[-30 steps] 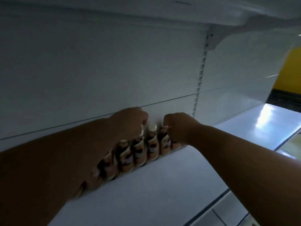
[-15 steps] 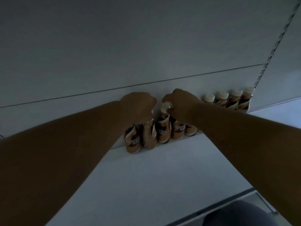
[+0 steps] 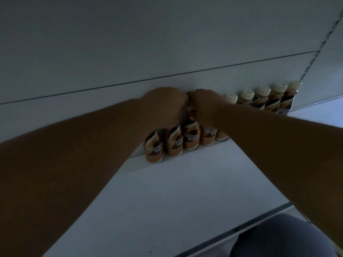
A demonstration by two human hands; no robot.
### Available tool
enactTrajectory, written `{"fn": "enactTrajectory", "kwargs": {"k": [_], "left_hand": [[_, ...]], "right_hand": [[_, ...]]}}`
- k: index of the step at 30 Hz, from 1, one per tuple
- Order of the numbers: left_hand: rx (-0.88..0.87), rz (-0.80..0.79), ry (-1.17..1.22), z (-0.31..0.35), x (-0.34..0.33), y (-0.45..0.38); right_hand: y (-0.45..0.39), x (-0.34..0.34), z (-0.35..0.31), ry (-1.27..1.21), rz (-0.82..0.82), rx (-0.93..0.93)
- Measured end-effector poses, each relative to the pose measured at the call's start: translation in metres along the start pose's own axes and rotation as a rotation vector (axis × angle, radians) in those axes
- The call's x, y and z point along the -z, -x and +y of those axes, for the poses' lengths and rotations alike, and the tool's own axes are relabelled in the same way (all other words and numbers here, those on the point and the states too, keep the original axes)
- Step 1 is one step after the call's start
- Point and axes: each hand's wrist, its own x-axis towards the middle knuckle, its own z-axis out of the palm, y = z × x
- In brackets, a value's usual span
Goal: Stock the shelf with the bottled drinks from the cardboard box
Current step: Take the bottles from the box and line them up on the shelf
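Observation:
A row of brown coffee bottles with cream caps stands along the back wall of a white shelf (image 3: 185,191). My left hand (image 3: 163,106) is closed over the tops of the leftmost bottles (image 3: 155,147). Touching it on the right, my right hand (image 3: 206,104) is closed over the tops of the neighbouring bottles (image 3: 207,135). The caps under both hands are hidden. Several more bottles (image 3: 274,98) stand uncovered further right along the wall. The cardboard box is not in view.
The shelf's white back panel (image 3: 167,43) rises behind the row, with a slotted upright (image 3: 319,51) at the right. A dark front edge strip (image 3: 241,227) bounds the shelf. Grey clothing (image 3: 278,238) shows at the bottom right.
My hands have come together until they touch over the bottle tops. The view has shifted left and nearer since a second ago, bringing the right-hand bottles into sight.

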Motion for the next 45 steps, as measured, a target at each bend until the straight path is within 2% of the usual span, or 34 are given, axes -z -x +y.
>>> {"fn": "enactTrajectory", "kwargs": {"k": [4,9,37,43,45], "left_hand": [[0.085,0.083,-0.037,0.003,-0.007,-0.001],[0.170,0.042,-0.011,0.003,-0.010,-0.004],[0.160,0.194,0.045,0.001,-0.023,0.012],[0.129,0.085,-0.077,0.006,-0.012,0.012],[0.093,0.047,-0.163,0.012,-0.004,0.008]], "right_hand": [[-0.001,0.001,0.004,0.005,-0.050,-0.045],[-0.002,0.003,0.000,0.020,-0.033,-0.019],[0.004,-0.006,0.004,-0.050,0.070,-0.083],[0.007,0.009,0.006,-0.057,-0.069,-0.088],[0.013,0.021,0.017,-0.109,-0.043,-0.122]]}}
